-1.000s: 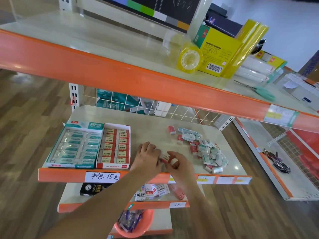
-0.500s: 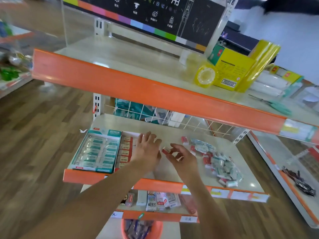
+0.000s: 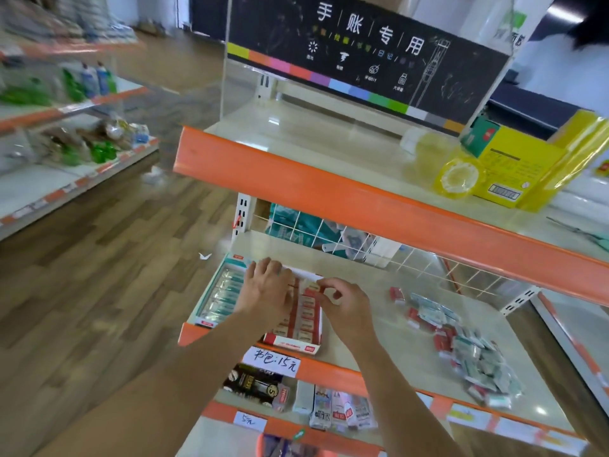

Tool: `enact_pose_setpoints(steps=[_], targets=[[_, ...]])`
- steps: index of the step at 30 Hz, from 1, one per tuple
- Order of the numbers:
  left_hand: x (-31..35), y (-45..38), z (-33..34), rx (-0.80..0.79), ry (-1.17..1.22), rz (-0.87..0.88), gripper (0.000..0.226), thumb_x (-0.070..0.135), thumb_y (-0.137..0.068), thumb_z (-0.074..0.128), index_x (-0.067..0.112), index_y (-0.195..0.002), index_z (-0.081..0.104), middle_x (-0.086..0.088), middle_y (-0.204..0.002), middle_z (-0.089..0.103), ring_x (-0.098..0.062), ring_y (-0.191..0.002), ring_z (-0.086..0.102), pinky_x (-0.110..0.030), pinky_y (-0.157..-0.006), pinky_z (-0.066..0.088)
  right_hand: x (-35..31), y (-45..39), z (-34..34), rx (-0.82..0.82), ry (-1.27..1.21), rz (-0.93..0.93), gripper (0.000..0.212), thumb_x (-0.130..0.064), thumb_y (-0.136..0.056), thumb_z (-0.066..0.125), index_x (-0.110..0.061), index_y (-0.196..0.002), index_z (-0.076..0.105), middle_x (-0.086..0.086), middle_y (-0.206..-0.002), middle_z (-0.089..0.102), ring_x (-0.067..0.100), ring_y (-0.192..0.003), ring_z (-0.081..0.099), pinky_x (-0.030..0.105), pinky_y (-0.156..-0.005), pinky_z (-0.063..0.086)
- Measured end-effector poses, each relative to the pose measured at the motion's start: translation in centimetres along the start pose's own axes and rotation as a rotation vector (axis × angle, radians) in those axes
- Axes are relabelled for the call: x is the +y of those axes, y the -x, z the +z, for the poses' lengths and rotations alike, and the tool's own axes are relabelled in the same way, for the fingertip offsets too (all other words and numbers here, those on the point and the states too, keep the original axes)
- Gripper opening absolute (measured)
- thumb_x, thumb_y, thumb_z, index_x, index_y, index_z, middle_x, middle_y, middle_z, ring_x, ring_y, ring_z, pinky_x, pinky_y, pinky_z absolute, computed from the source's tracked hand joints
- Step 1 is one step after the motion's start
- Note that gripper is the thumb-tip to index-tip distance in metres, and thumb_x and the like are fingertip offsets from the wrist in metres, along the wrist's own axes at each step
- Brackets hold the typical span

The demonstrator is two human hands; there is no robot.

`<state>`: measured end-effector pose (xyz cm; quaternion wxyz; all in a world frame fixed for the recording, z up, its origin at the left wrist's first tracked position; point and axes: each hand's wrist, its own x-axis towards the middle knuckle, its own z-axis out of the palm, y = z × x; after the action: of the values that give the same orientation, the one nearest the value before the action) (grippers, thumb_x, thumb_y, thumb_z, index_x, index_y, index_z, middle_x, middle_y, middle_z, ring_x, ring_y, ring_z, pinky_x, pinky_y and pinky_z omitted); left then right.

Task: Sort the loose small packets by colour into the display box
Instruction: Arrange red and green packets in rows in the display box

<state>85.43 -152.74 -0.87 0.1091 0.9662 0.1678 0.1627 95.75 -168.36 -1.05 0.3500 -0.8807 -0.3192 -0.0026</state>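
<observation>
Centre: 1 display box (image 3: 298, 345) w/ 2 compartments, teal rows L, red rows R, at shelf (image 3: 372, 291) front edge. My right hand (image 3: 342, 306) pinches 1 red packet (image 3: 312, 289) over the red side's far end. My left hand (image 3: 268, 288) lies flat, fingers straight, on the box. Loose packets (image 3: 461, 344), red + teal mixed, 1 heap well apart to R; count unclear.

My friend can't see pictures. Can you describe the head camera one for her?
Two hands work over a display box on a shop shelf: the right hand pinches a small red packet above the red rows, the left hand rests flat. A pile of loose packets lies to the right.
</observation>
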Motion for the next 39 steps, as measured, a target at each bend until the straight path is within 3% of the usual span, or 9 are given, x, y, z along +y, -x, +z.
enact_pose_setpoints(steps=[9,12,16,21,27,31,33,36,39], targets=[[-2.1,1.0,0.4,-0.024,0.005,-0.072,0.051,0.043,-0.089,0.049,0.025,-0.136,0.045,-0.003,-0.137,0.046,-0.025,-0.133,0.03,-0.043,-0.115,0.02,-2.4,-2.2,2.3,-0.094,0.095,0.009,0.021,-0.037,-0.085,0.074,-0.031,-0.105,0.073,-0.016,-0.098,0.068,0.002,-0.087,0.058,0.017,-0.072,0.042],[-2.2,1.0,0.3,-0.041,0.01,-0.082,0.052,0.043,-0.088,0.05,0.025,-0.136,0.043,-0.002,-0.139,0.044,-0.024,-0.135,0.027,-0.043,-0.116,0.018,-2.8,-2.5,2.9,-0.102,0.099,-0.002,0.019,-0.035,-0.084,0.073,-0.03,-0.103,0.074,-0.015,-0.1,0.071,0.004,-0.088,0.062,0.02,-0.075,0.045],[-2.3,0.8,0.0,-0.06,-0.022,-0.088,0.051,0.045,-0.088,0.051,0.025,-0.135,0.045,-0.002,-0.14,0.042,-0.024,-0.136,0.026,-0.042,-0.115,0.018,-2.9,-2.4,3.4,-0.133,0.128,0.0,0.016,-0.028,-0.087,0.069,-0.031,-0.103,0.073,-0.016,-0.098,0.071,0.002,-0.079,0.061,0.011,-0.062,0.039],[-2.1,0.8,0.1,-0.069,-0.034,-0.086,0.051,0.043,-0.089,0.051,0.024,-0.136,0.043,-0.002,-0.141,0.041,-0.024,-0.137,0.024,-0.042,-0.115,0.018,-3.2,-2.3,3.5,-0.14,0.154,-0.021,0.017,-0.023,-0.088,0.065,-0.037,-0.094,0.072,-0.019,-0.091,0.071,0.002,-0.076,0.064,0.023,-0.068,0.053],[-1.6,0.8,0.0,-0.052,-0.032,-0.086,0.051,0.034,-0.087,0.053,0.022,-0.135,0.045,-0.004,-0.14,0.042,-0.026,-0.137,0.025,-0.044,-0.116,0.018,-3.3,-2.3,4.0,-0.121,0.238,-0.04,0.015,-0.023,-0.087,0.056,-0.029,-0.079,0.068,-0.013,-0.079,0.067,0.006,-0.072,0.06,0.024,-0.058,0.046],[-0.5,1.0,-0.1,-0.024,-0.006,-0.069,0.052,0.029,-0.083,0.056,0.02,-0.134,0.048,-0.006,-0.135,0.047,-0.028,-0.134,0.031,-0.046,-0.114,0.022,-3.0,-2.4,3.9,-0.16,0.21,-0.094,0.014,-0.023,-0.085,0.06,-0.028,-0.072,0.061,-0.012,-0.087,0.065,0.01,-0.081,0.061,0.028,-0.066,0.052],[0.4,1.0,0.0,-0.008,-0.002,-0.053,0.052,0.028,-0.079,0.058,0.019,-0.13,0.051,-0.006,-0.13,0.051,-0.029,-0.131,0.036,-0.046,-0.112,0.027,-2.1,-2.2,3.7,-0.141,0.134,-0.111,0.01,-0.019,-0.079,0.061,-0.029,-0.079,0.063,-0.012,-0.092,0.065,0.013,-0.088,0.061,0.029,-0.073,0.052],[2.2,1.0,0.3,0.027,0.008,-0.029,0.044,0.028,-0.074,0.058,0.015,-0.116,0.061,-0.006,-0.117,0.057,-0.03,-0.12,0.046,-0.043,-0.104,0.036,-0.1,-0.9,2.8,-0.097,0.044,-0.11,0.028,-0.012,-0.079,0.062,-0.029,-0.1,0.068,-0.012,-0.111,0.064,0.013,-0.103,0.054,0.024,-0.09,0.043],[4.8,0.7,0.9,0.027,0.029,-0.016,0.043,0.028,-0.072,0.055,0.013,-0.112,0.063,-0.009,-0.113,0.058,-0.032,-0.115,0.049,-0.044,-0.1,0.039,2.0,0.2,0.9,-0.047,0.014,-0.076,0.026,-0.018,-0.083,0.059,-0.027,-0.106,0.068,-0.01,-0.115,0.064,0.013,-0.108,0.054,0.023,-0.094,0.04]])
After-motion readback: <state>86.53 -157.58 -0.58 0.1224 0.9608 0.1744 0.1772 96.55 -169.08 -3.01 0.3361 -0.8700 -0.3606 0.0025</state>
